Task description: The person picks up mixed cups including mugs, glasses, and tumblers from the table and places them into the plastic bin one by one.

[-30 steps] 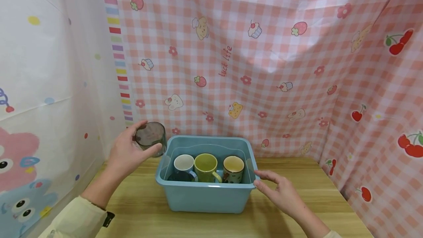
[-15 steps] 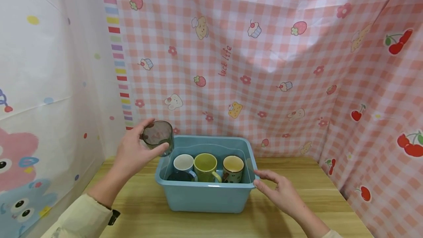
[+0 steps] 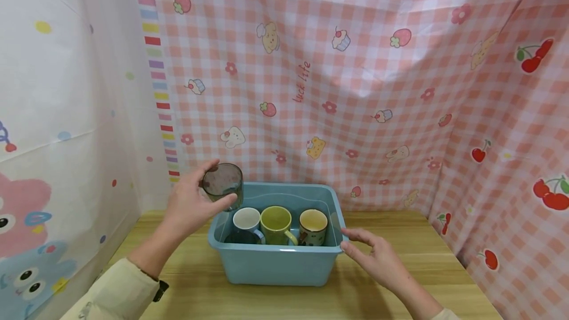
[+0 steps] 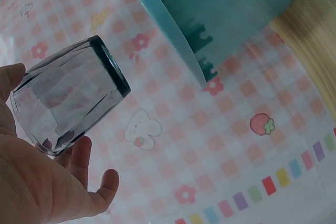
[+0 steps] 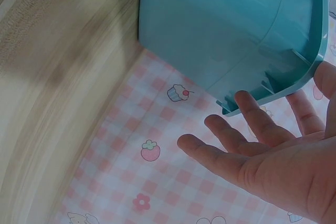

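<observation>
Dark cup (image 3: 237,237) mostly hidden behind bin (image 3: 275,260) wall; tabletop (image 5: 47,77) blurred.

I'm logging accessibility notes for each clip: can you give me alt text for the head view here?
The left hand holds a dark clear glass over the left rim of a blue plastic tub on a wooden table. Inside stand a white mug, green mug and patterned mug. The right hand, fingers straight, is at the tub's right rim.

3 mugs (image 3: 276,224) crowding bin's (image 3: 275,263) front
</observation>
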Available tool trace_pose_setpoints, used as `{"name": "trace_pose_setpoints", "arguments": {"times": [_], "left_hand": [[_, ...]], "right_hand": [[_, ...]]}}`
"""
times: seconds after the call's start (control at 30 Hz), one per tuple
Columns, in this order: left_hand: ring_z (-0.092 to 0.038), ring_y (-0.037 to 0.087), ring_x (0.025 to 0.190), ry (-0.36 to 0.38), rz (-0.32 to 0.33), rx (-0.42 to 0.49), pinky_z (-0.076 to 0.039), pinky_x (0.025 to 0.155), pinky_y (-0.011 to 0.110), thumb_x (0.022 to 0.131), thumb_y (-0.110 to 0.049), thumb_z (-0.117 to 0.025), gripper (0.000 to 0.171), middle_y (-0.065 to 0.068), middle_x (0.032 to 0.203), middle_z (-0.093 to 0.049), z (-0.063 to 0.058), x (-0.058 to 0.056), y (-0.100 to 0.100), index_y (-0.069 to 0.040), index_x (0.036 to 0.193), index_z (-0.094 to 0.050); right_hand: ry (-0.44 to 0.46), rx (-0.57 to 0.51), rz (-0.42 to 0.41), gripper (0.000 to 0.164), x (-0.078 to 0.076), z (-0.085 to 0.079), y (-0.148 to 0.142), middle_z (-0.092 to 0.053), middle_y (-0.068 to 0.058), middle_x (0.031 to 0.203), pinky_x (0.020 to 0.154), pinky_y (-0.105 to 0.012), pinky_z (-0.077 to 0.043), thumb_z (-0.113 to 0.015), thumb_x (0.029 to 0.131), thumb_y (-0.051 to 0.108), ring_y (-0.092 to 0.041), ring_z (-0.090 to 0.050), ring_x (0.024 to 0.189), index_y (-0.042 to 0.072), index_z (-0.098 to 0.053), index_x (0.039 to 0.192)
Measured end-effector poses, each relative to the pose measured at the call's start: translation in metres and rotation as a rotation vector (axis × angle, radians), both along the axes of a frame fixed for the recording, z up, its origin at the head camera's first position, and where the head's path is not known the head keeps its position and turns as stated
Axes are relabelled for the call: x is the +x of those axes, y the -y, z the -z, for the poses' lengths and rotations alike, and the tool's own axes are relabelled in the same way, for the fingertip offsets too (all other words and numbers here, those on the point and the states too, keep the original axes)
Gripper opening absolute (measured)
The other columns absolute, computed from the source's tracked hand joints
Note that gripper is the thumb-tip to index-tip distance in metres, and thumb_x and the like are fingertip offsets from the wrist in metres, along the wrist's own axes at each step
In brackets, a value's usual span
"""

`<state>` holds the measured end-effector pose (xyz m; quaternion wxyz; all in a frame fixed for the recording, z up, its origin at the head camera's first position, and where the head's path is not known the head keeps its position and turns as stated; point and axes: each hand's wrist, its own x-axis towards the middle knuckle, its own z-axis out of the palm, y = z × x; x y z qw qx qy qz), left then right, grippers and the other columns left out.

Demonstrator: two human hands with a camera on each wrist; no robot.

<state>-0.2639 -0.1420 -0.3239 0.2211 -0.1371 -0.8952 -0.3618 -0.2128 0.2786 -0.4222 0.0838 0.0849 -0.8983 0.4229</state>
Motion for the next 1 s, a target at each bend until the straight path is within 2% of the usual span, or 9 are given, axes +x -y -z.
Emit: {"name": "trace_pose_setpoints", "arguments": {"times": [0.33, 0.6, 0.8, 1.0], "left_hand": [[-0.056, 0.039, 0.13, -0.003, -0.001, -0.006, -0.053, 0.097, 0.063, 0.086, -0.043, -0.088, 0.085, 0.015, 0.147, -0.063, 0.003, -0.002, -0.011, -0.02, 0.159, -0.051], [-0.057, 0.038, 0.13, 0.004, 0.035, 0.001, -0.057, 0.095, 0.061, 0.086, -0.041, -0.088, 0.086, 0.015, 0.15, -0.061, 0.005, -0.001, -0.019, -0.018, 0.159, -0.05], [-0.059, 0.037, 0.131, 0.011, 0.045, 0.002, -0.058, 0.096, 0.061, 0.086, -0.041, -0.089, 0.086, 0.013, 0.151, -0.06, 0.007, -0.002, -0.023, -0.021, 0.16, -0.05], [-0.062, 0.035, 0.124, 0.001, 0.056, 0.002, -0.06, 0.092, 0.056, 0.085, -0.041, -0.09, 0.086, 0.012, 0.147, -0.063, 0.01, -0.002, -0.027, -0.022, 0.159, -0.051]], "right_hand": [[-0.027, 0.002, -0.007, 0.04, 0.0, 0.0, 0.001, -0.076, -0.005, 0.134, 0.112, -0.068, -0.049, -0.072, 0.103, 0.042, -0.032, -0.066, 0.134, 0.022, -0.073, 0.137], [-0.012, -0.01, -0.009, 0.039, 0.0, 0.0, 0.001, -0.075, -0.006, 0.135, 0.112, -0.068, -0.049, -0.071, 0.103, 0.04, -0.033, -0.064, 0.136, 0.021, -0.073, 0.138], [-0.014, -0.006, -0.004, 0.038, 0.0, 0.001, 0.001, -0.075, -0.005, 0.135, 0.112, -0.068, -0.049, -0.072, 0.103, 0.038, -0.032, -0.065, 0.135, 0.021, -0.073, 0.138], [-0.009, -0.014, -0.007, 0.039, 0.0, 0.001, 0.001, -0.075, -0.007, 0.136, 0.111, -0.07, -0.048, -0.071, 0.104, 0.038, -0.032, -0.065, 0.135, 0.02, -0.073, 0.138]]}}
